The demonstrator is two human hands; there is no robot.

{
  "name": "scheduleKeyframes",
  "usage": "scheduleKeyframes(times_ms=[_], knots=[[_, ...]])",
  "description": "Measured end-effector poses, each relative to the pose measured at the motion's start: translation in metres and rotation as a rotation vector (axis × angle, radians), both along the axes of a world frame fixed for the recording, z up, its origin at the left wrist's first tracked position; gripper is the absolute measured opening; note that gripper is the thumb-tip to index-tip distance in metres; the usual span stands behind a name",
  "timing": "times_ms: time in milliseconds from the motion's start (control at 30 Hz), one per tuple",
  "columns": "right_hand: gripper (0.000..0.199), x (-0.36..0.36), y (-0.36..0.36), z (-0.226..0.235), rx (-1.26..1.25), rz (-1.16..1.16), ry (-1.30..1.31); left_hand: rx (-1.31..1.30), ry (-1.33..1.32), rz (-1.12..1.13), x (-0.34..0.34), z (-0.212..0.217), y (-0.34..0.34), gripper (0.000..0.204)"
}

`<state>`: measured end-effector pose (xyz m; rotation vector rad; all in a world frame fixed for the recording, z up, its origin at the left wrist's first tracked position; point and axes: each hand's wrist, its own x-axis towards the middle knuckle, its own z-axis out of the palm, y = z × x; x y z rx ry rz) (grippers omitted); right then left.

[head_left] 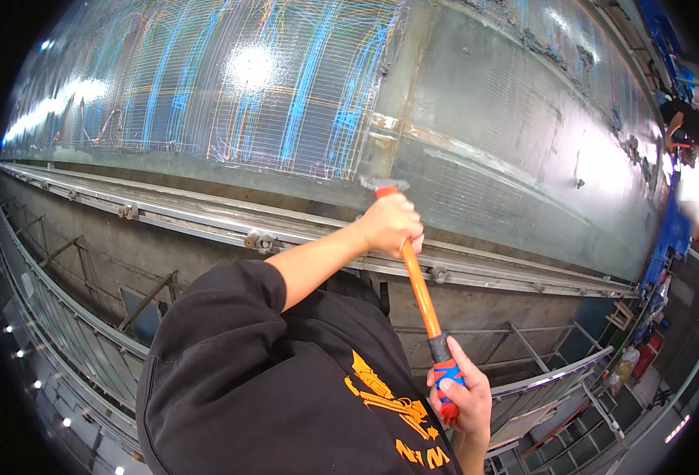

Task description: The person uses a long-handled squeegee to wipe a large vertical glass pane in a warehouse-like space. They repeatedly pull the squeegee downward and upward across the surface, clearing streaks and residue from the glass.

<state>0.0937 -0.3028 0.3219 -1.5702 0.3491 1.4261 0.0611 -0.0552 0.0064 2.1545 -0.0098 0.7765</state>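
A long-handled scraper (421, 289) with an orange shaft slants across the front of my body. My left hand (391, 223) is wrapped round its upper end, just below the red head. Its blade (381, 184) is at the near edge of a large glossy panel (476, 111), close to a strip of pale residue; whether it touches is hard to tell. Lower down, my right hand (464, 392) grips the red and blue wrapped end of the handle. Blue and orange lines cover a thin sheet (262, 103) on the panel's left part.
A metal rail (175, 224) with knobs runs along the panel's near side. Metal frames and glass sheets (64, 317) stand at lower left, and more racks (551, 396) at lower right. Another person (686, 131) is at the far right, beside blue equipment (657, 229).
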Motion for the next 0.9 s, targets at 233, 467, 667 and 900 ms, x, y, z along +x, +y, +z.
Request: scheduleKeyframes(times_ms=[233, 467, 667, 900], knots=[[0.079, 0.097, 0.14, -0.017, -0.01, 0.036, -0.066, 0.035, -0.13, 0.093, 0.106, -0.023, 0.128, 0.025], [0.078, 0.18, 0.258, 0.005, -0.092, 0.01, -0.1, 0.034, -0.14, 0.135, 0.189, -0.031, 0.232, 0.024], [0.074, 0.24, 0.35, -0.024, 0.001, 0.028, -0.272, 0.16, -0.21, 0.106, 0.284, -0.052, 0.343, 0.023], [0.087, 0.201, 0.264, -0.066, 0.242, -0.037, -0.037, 0.311, -0.045, -0.021, 0.262, -0.045, 0.304, 0.022]])
